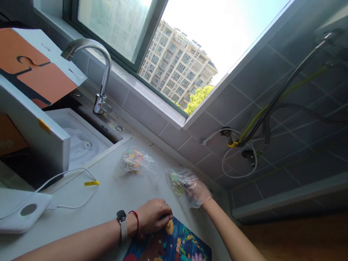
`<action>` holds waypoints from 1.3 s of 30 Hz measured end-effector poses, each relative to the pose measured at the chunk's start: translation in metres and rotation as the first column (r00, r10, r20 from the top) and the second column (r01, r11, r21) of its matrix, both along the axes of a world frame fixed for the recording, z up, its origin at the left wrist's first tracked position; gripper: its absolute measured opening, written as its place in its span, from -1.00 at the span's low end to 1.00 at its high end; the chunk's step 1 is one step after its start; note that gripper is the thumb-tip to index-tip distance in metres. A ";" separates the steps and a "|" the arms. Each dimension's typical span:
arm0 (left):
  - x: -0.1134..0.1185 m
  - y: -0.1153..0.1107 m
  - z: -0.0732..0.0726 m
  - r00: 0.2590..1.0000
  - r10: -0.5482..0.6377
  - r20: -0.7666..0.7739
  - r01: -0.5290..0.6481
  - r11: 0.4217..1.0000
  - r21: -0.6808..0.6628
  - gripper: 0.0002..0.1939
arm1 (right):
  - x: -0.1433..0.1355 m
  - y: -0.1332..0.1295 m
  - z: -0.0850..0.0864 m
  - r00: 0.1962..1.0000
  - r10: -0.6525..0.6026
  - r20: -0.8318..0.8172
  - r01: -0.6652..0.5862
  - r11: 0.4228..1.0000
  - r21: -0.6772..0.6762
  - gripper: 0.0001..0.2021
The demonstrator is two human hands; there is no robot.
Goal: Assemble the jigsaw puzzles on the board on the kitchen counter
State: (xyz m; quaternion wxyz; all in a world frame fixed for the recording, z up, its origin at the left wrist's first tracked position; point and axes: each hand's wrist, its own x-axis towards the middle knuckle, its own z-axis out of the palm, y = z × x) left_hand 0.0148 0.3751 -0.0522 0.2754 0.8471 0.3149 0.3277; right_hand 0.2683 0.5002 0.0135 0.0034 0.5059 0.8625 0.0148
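A colourful illustrated board (177, 250), dark blue with cartoon figures, lies at the front of the white counter. My left hand (155, 215) is closed at its upper left corner, with the fingers curled over the edge. Farther right, my right hand (198, 191) is wrapped in the clear film of a plastic bag (179, 181) and closed at its side; the film blurs the fingertips. Small yellow and green pieces, like jigsaw pieces, show inside that bag. A second clear bag (134, 160) with orange and multicoloured pieces lies to its left.
A sink (78, 133) with a chrome faucet (104, 74) is at the left, partly covered by a white box (36, 121) and an orange-and-white carton (35, 62). A white device (9, 211) trails a cable (76, 208) across the counter (102, 199). Hoses (275, 103) hang along the right wall.
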 end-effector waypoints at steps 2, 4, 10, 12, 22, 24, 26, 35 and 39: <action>0.000 0.000 -0.001 1.000 0.000 0.003 0.000 1.000 -0.007 -0.72 | 0.018 -0.017 -0.005 1.000 0.004 0.012 -0.003 0.999 -0.039 -0.71; 0.000 0.000 -0.001 1.000 -0.004 0.006 0.004 1.000 -0.020 -0.71 | 0.031 -0.032 -0.012 1.000 0.003 0.016 -0.002 0.999 -0.054 -0.62; -0.001 0.001 -0.001 0.999 -0.010 0.035 0.013 0.997 -0.074 -0.68 | 0.039 -0.047 -0.034 0.995 -0.075 -0.072 0.078 0.996 0.040 -0.34; -0.002 0.001 -0.001 0.999 -0.011 0.044 0.014 0.996 -0.089 -0.68 | 0.036 -0.043 -0.038 0.991 -0.085 -0.100 0.091 0.994 0.057 -0.38; -0.002 0.002 0.000 0.996 0.013 0.087 -0.002 0.992 -0.125 -0.69 | 0.020 -0.047 -0.053 0.950 -0.218 -0.224 0.256 0.953 0.160 -0.46; -0.002 0.002 0.000 0.996 0.007 0.088 0.004 0.993 -0.121 -0.68 | 0.017 -0.049 -0.058 0.939 -0.238 -0.249 0.288 0.939 0.187 -0.50; -0.003 0.003 0.000 0.996 0.004 0.090 0.007 0.993 -0.117 -0.66 | 0.013 -0.049 -0.063 0.927 -0.255 -0.274 0.317 0.924 0.212 -0.53; -0.004 0.002 0.004 0.996 -0.003 0.091 0.013 0.994 -0.111 -0.64 | 0.011 -0.070 -0.046 0.933 -0.180 -0.312 0.261 0.934 0.242 -0.62; -0.004 0.002 0.005 0.996 -0.011 0.093 0.021 0.994 -0.108 -0.63 | 0.026 -0.096 -0.032 0.933 -0.180 -0.311 0.253 0.943 0.215 -0.62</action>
